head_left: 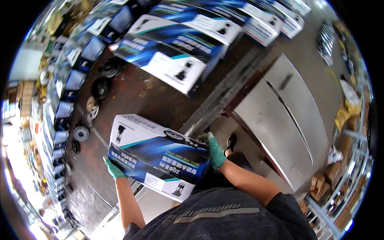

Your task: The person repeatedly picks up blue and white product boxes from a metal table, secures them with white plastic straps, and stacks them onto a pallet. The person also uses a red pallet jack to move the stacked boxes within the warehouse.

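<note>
A long blue, black and white cardboard box (156,154), printed with a dark pump-like device, is held between my hands in front of my body. It sits tilted at the near edge of the dark workbench (148,94). My left hand (115,168), in a green glove, grips its left end; some of the fingers are hidden behind it. On the right end, my right hand (216,151), also green-gloved, presses with the fingers partly out of sight. Farther back, a similar box (170,52) lies on the bench.
More such boxes (256,22) stand at the far side, and a row of boxes (74,82) runs along the left. Dark round metal parts (101,88) and a grey ring (81,133) lie on the bench. A grey metal cabinet (280,116) stands right; shelving (350,168) lies beyond.
</note>
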`<state>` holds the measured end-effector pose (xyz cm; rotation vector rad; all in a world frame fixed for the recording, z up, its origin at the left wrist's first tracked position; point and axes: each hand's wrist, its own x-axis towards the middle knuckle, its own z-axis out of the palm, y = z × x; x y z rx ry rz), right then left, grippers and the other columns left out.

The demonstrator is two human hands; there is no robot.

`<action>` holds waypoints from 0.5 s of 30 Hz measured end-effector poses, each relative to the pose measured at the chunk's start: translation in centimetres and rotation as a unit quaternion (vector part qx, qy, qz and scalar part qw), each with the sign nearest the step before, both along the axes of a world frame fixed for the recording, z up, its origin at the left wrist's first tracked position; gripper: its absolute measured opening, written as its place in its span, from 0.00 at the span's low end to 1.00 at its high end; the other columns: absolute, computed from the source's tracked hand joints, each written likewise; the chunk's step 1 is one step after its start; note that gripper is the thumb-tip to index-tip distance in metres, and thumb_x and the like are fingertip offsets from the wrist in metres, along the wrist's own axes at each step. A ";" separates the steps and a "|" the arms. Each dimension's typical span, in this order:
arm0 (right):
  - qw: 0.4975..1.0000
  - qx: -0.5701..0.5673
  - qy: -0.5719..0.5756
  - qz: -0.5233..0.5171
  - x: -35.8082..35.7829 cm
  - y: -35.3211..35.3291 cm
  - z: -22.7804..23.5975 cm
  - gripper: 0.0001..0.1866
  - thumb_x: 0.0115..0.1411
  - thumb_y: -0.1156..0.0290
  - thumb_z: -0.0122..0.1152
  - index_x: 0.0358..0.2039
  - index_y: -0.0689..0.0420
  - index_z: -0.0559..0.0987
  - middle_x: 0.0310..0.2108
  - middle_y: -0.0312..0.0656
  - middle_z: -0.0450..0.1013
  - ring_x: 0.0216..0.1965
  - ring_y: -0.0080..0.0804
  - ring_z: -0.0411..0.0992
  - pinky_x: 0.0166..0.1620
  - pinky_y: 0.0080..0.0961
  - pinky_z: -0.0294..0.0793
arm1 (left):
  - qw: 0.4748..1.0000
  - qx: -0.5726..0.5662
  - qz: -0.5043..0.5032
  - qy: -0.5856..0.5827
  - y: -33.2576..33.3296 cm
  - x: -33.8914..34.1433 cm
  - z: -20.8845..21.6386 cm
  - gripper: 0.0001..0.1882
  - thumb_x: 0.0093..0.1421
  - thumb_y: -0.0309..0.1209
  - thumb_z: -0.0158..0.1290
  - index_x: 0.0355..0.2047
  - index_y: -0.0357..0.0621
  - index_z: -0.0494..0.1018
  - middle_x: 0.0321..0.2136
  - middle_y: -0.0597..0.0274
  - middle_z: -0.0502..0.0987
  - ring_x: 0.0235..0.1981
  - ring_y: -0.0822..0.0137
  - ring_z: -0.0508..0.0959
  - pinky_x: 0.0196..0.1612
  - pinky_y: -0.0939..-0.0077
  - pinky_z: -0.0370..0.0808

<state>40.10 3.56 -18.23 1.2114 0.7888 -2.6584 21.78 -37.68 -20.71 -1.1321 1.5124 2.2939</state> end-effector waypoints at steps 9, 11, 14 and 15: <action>0.980 0.184 0.026 0.069 4.9 3.0 -7.1 0.24 0.72 0.52 0.50 0.55 0.59 0.77 0.43 0.39 0.78 0.44 0.26 0.75 0.51 0.23 0.72 | 0.998 -0.013 -0.052 0.021 10.1 1.6 5.3 0.40 0.67 0.57 0.27 0.66 0.43 0.66 0.62 0.48 0.71 0.60 0.45 0.73 0.63 0.45 0.69; 0.973 0.229 0.033 0.021 7.1 5.4 -8.7 0.26 0.72 0.50 0.49 0.52 0.61 0.78 0.39 0.39 0.79 0.41 0.25 0.75 0.50 0.23 0.73 | 0.998 -0.011 -0.063 0.008 12.1 3.5 4.2 0.38 0.66 0.56 0.30 0.63 0.43 0.69 0.60 0.49 0.74 0.57 0.46 0.75 0.62 0.46 0.71; 0.949 0.290 0.038 -0.119 10.5 11.1 -8.3 0.32 0.74 0.43 0.40 0.47 0.61 0.78 0.42 0.44 0.75 0.46 0.32 0.70 0.55 0.33 0.68 | 0.994 -0.007 -0.108 0.024 18.9 6.8 5.1 0.36 0.62 0.56 0.38 0.60 0.43 0.72 0.56 0.49 0.76 0.54 0.47 0.77 0.58 0.47 0.75; 0.926 0.340 0.045 -0.159 11.7 13.9 -7.4 0.32 0.73 0.41 0.39 0.46 0.60 0.79 0.40 0.41 0.75 0.44 0.31 0.70 0.54 0.32 0.69 | 0.993 -0.028 -0.114 0.033 21.6 8.4 5.9 0.36 0.61 0.56 0.40 0.59 0.44 0.72 0.56 0.49 0.77 0.53 0.47 0.78 0.57 0.47 0.76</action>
